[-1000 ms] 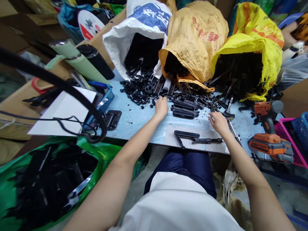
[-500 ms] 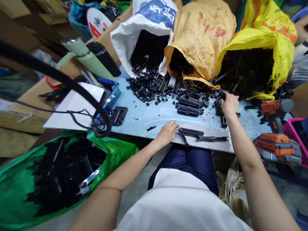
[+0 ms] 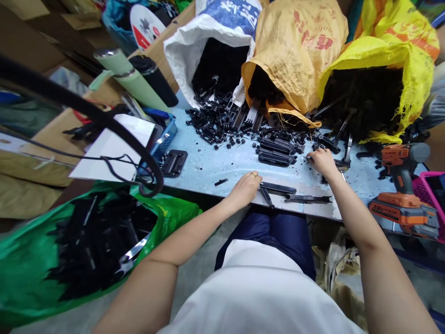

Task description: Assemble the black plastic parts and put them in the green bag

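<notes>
My left hand [image 3: 247,186], fingers closed, pinches the left end of a black hinged bar [image 3: 278,188] lying near the bench's front edge. A shorter black arm [image 3: 267,197] angles down from that end. Just right of it rests a slim black piece with a forked end [image 3: 309,199]. My right hand [image 3: 322,161] is closed, its fingertips together just above the bench, with a tiny shiny bit at them too small to name. Beside it on the left is a row of long black channel pieces [image 3: 276,153]. Black metal parts [image 3: 344,160] lie just right of the hand.
White [image 3: 177,48], orange [image 3: 299,55] and yellow [image 3: 413,79] sacks spill black parts onto the blue bench [image 3: 208,162]. An orange cordless drill [image 3: 399,185] stands at right. A green bag [image 3: 21,283] of parts hangs low left; a black cable [image 3: 104,123] crosses above.
My right hand has come back from the parts by the yellow sack, toward me and slightly left. My left hand stays at the hinged bar's end. The view has shifted slightly.
</notes>
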The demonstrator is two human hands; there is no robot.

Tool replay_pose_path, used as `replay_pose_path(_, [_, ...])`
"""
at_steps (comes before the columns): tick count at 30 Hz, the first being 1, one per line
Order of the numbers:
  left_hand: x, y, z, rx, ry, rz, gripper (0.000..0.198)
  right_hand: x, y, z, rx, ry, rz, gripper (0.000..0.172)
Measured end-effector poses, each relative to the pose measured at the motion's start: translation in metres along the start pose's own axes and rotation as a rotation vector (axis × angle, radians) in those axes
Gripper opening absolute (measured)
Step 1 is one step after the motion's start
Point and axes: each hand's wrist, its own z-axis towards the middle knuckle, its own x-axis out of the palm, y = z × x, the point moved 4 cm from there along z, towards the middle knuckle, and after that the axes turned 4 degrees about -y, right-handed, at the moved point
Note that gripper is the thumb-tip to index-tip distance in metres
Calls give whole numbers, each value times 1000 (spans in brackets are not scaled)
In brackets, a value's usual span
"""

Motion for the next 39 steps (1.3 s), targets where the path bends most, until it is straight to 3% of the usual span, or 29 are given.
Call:
replay_pose_path(4, [8,-7,3,87,-70,24,21,-4,-5,-16,62,-183,288,23])
replay_pose_path(7, [16,-6,0,129,-250,-20,22,-17,4,-34,-6,-314,493,18])
replay_pose_path(10, [25,-3,-9,211,-399,-30,25,-32,21,-55,-84,-364,578,22])
replay_pose_path(18, [24,0,-17,297,-484,75,18,-24,61,-85,-140,-125,453,19])
replay_pose_path(28, [30,-1,-22,287,-504,56,21,-45,83,-79,-132,226,79,14])
replay_pose_path(33, [36,4,-21,244,-422,23,28,-44,94,-70,-169,209,28,13])
replay_pose_path(39, [37,3,-22,214,-421,14,26,-37,99,-75,-219,172,57,11])
